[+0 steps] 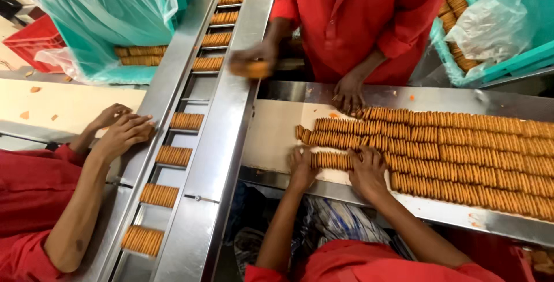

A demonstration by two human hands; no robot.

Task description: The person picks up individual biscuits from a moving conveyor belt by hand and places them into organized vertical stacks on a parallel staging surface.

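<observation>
Near edge, belt side: left hand and right hand bracket a short biscuit stack lying on its side on the pale belt.
Left hand: fingers curled, pressing the stack's left end.
Right hand: fingers bent over its right end.
Behind: long biscuit rows run right.
Far side: co-worker's hand picks at the rows.
Left: steel channel carries portioned stacks, another person's hands on its rim.

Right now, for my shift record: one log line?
left hand | right hand | both bracket biscuit stack | belt
</observation>
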